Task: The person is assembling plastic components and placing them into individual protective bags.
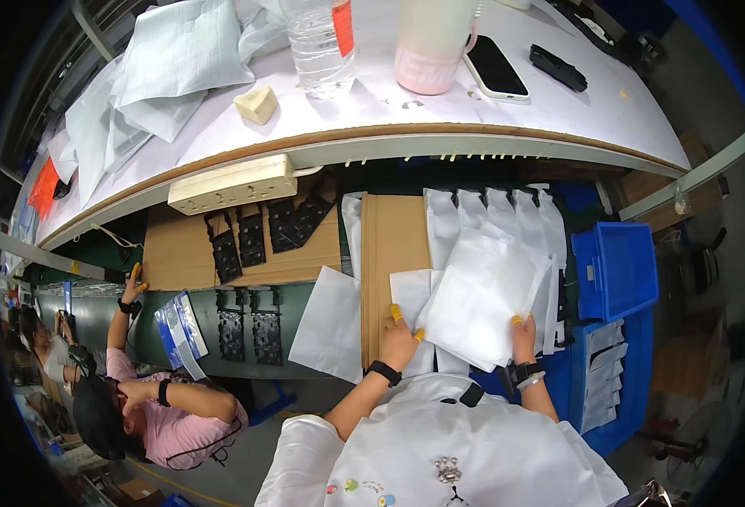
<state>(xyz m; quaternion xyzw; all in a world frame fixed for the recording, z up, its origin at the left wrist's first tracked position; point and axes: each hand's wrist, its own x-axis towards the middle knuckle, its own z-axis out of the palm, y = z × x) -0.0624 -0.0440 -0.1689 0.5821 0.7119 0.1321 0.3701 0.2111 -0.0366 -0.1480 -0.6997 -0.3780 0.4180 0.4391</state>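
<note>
A loose stack of flat white pouches lies in front of me, tilted across other white pouches. My right hand grips its lower right edge, thumb on top and the other fingers hidden beneath. My left hand is at the stack's lower left corner, index finger and thumb spread apart, over a white pouch on a brown cardboard strip. Yellow covers are on some of my fingertips. Behind the stack, a row of filled white pouches stretches to the right. Another white pouch rests left of the cardboard.
Black plastic frames lie on a cardboard sheet, with more black frames nearer. Blue bins stand at right, one holding white pouches. A shelf with a bottle crosses above. A co-worker sits at left.
</note>
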